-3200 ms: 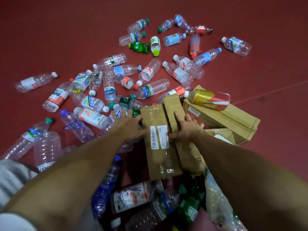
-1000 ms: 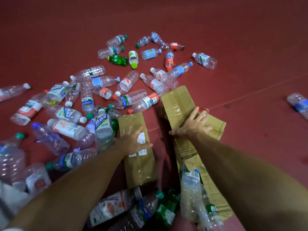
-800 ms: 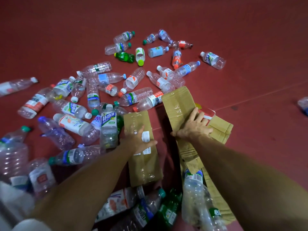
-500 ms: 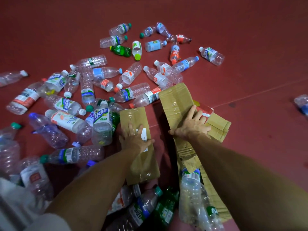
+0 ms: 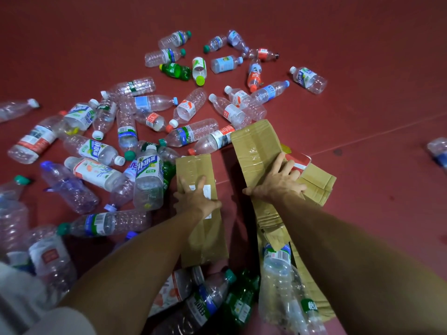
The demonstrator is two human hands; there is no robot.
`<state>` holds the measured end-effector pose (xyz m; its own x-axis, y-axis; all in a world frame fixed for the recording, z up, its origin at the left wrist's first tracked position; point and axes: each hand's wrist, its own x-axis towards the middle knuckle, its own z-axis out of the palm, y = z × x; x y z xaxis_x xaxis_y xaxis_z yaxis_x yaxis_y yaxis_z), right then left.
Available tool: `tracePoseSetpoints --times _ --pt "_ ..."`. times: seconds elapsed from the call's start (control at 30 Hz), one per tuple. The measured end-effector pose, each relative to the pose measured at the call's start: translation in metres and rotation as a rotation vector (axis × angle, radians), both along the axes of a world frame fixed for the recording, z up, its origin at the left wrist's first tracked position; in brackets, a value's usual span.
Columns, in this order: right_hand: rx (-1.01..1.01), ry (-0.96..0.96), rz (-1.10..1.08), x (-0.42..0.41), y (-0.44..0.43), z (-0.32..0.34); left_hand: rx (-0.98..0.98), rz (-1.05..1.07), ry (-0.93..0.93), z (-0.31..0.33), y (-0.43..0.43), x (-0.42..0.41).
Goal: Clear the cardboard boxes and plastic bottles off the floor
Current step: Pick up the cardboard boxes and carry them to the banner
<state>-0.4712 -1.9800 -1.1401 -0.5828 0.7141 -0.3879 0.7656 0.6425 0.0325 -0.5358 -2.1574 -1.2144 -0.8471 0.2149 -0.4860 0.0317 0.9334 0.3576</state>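
**Pressing down, nothing lifted yet**

The left hand presses flat on the small box, the right hand on the larger box, neither gripping. Plastic bottles surround them on the red floor. Probably best to stack the boxes, then lift them together.

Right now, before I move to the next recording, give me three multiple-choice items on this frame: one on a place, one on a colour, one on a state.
1. The left hand rests on: A a broom; B the smaller cardboard box; C a bin lid.
2. The floor is: A red; B grey; C blue.
3. The cardboard stack under the right hand is: A standing open; B flattened; C rolled up.
Answers: 1 B, its fingers lie across the top of that box. 2 A, every bare patch shows red. 3 B, the folded sheets lie flat on the floor.
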Motion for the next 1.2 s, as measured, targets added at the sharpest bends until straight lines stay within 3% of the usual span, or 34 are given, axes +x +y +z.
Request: tracePoseSetpoints --times 0.2,0.37,0.67,0.9,1.2 --pt "0.009 0.064 0.007 0.007 0.001 0.008 0.076 -0.085 0.017 0.029 -0.001 -0.010" --pt "-0.116 0.137 -0.058 0.003 0.009 0.084 0.104 -0.127 0.060 0.119 -0.001 -0.032" --pt "-0.170 0.152 0.041 -0.024 -0.014 0.357 0.182 -0.049 0.112 0.410 -0.027 -0.065" --pt "-0.229 0.214 0.191 -0.039 -0.050 0.586 0.164 0.057 0.263 0.654 -0.082 -0.057" --pt "-0.274 0.305 0.506 -0.059 -0.131 0.769 0.011 0.320 0.382 0.861 -0.180 -0.022"
